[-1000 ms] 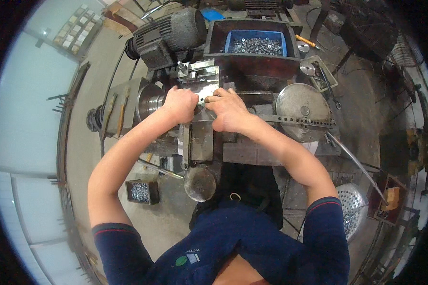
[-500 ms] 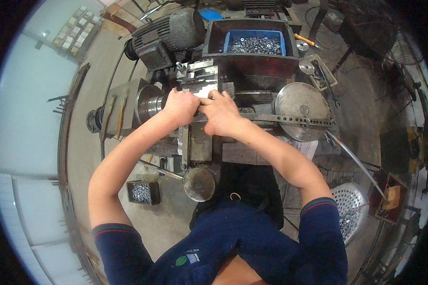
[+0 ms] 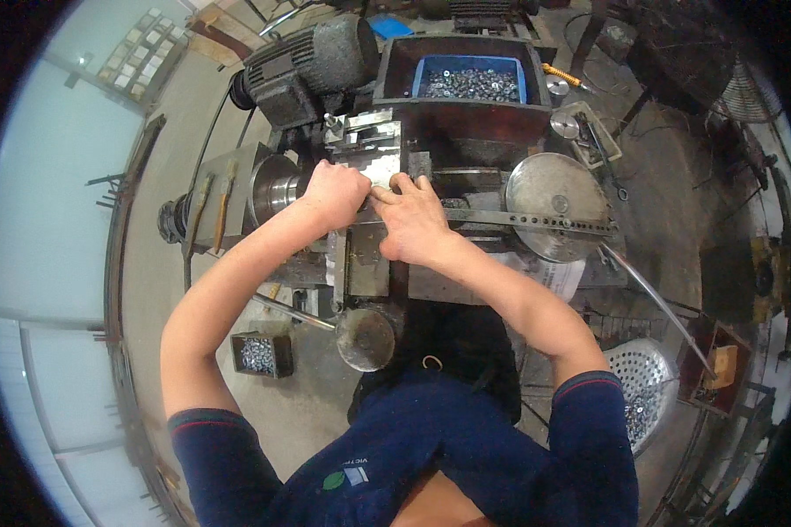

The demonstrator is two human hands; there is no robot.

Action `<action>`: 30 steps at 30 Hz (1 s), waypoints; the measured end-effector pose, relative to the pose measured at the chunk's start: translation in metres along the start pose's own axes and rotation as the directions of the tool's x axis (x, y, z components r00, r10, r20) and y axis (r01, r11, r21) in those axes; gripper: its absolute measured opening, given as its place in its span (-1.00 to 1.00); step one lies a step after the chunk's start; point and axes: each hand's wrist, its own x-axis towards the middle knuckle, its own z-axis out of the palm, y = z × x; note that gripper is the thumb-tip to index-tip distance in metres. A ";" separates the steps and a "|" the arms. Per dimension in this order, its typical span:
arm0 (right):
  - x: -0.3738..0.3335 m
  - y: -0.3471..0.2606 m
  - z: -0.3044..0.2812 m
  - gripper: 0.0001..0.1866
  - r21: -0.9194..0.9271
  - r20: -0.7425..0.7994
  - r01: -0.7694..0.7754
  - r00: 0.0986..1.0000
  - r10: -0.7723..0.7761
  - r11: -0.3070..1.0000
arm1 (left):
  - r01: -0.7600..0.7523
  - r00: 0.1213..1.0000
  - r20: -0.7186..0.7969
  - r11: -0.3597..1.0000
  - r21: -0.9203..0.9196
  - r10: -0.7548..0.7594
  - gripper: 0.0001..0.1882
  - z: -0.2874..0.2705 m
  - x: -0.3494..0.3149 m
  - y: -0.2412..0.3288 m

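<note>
My left hand (image 3: 334, 197) is closed in a fist at the middle of a small lathe-like machine, just right of its round metal spindle (image 3: 279, 190). What its fingers hold, if anything, is hidden. Beside it, my right hand (image 3: 415, 218) has its fingers apart and its thumb spread low. Its fingertips reach close to the left fist, over the near edge of a bright metal tool slide (image 3: 380, 167). Nothing shows in the right hand. A flat bar with a row of holes (image 3: 527, 220) runs rightward from behind the right wrist to a large metal disc (image 3: 558, 206).
Behind the machine, a blue tray (image 3: 470, 79) of small metal parts sits in a wooden box, right of a motor (image 3: 312, 66). A small bin (image 3: 262, 355) stands lower left; a perforated seat (image 3: 642, 386) with metal parts is lower right. A long rod (image 3: 659, 299) slants past the disc.
My right hand has dropped slightly toward me and its fingers have shifted on the slide's edge. The left fist has barely moved. The whole view has shifted a little.
</note>
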 end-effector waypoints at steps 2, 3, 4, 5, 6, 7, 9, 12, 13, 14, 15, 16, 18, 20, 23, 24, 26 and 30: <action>0.000 0.000 0.002 -0.45 0.005 -0.014 0.003 1.000 -0.003 1.000 | -0.005 1.000 0.021 1.000 -0.015 0.005 -0.82 -0.005 0.000 0.000; -0.001 -0.001 0.003 -0.45 -0.012 -0.005 -0.009 1.000 0.009 1.000 | -0.009 1.000 -0.001 1.000 -0.017 0.009 -0.82 -0.003 0.000 0.000; -0.002 -0.003 0.003 -0.44 -0.028 0.001 -0.018 1.000 0.018 0.999 | -0.009 1.000 -0.024 1.000 -0.016 0.009 -0.82 0.001 0.000 -0.002; -0.002 -0.005 0.002 -0.43 -0.044 0.007 -0.027 1.000 0.027 0.999 | -0.010 0.999 -0.047 1.000 -0.015 0.010 -0.82 0.003 0.000 -0.003; -0.001 -0.005 0.000 -0.39 -0.041 0.035 -0.035 0.999 0.036 0.999 | -0.015 0.999 -0.046 1.000 -0.018 0.014 -0.82 0.004 0.001 -0.004; 0.001 -0.006 -0.002 -0.35 -0.036 0.064 -0.041 0.997 0.043 0.999 | -0.018 0.999 -0.044 1.000 -0.022 0.017 -0.82 0.005 0.002 -0.005; 0.000 -0.008 -0.004 -0.35 -0.024 0.069 -0.037 0.997 0.039 0.999 | -0.013 1.000 -0.028 0.999 -0.030 0.012 -0.81 0.007 0.002 -0.007; -0.004 -0.006 -0.003 -0.41 -0.018 0.021 -0.023 1.000 0.023 1.000 | 0.033 0.999 -0.030 0.992 -0.122 -0.037 -0.76 0.005 -0.001 -0.013; -0.004 -0.006 -0.004 -0.39 -0.022 0.029 -0.023 0.999 0.024 0.999 | 0.065 0.996 -0.048 0.975 -0.213 -0.077 -0.75 0.005 -0.005 -0.017; -0.004 -0.006 -0.004 -0.38 -0.026 0.037 -0.022 0.999 0.023 0.999 | 0.094 0.991 -0.063 0.948 -0.303 -0.119 -0.73 0.005 -0.010 -0.022; -0.004 -0.006 -0.003 -0.37 -0.042 0.018 -0.011 1.000 0.012 0.999 | 0.059 0.986 -0.126 0.929 -0.366 -0.113 -0.70 0.003 -0.019 -0.029; -0.005 -0.004 0.002 -0.35 -0.060 0.004 -0.007 1.000 0.007 0.998 | 0.075 0.974 -0.174 0.931 -0.357 -0.145 -0.72 -0.005 -0.028 -0.029; -0.005 -0.002 0.003 -0.35 -0.083 0.002 -0.008 1.000 0.008 0.997 | 0.049 0.963 -0.229 0.932 -0.359 -0.139 -0.73 -0.008 -0.044 -0.031; -0.005 -0.005 -0.001 -0.36 -0.086 0.033 -0.003 0.999 0.006 0.996 | -0.003 0.948 -0.302 0.949 -0.316 -0.098 -0.76 0.008 -0.050 -0.030; -0.004 -0.003 0.002 -0.37 -0.081 0.030 0.004 1.000 -0.002 0.997 | -0.052 0.942 -0.335 0.970 -0.236 -0.031 -0.81 0.011 -0.054 -0.027; -0.005 -0.002 0.002 -0.37 -0.072 0.025 0.007 1.000 -0.005 0.997 | -0.065 0.942 -0.334 0.976 -0.207 -0.009 -0.82 0.010 -0.054 -0.025; -0.005 -0.004 0.003 -0.37 -0.085 -0.001 0.013 1.000 -0.013 0.996 | -0.078 0.898 -0.439 0.982 -0.171 -0.005 -0.84 0.022 -0.057 -0.025; -0.005 -0.005 0.002 -0.39 -0.096 -0.012 0.009 1.000 -0.010 0.995 | -0.068 0.848 -0.530 0.994 -0.087 0.012 -0.83 0.029 -0.058 -0.022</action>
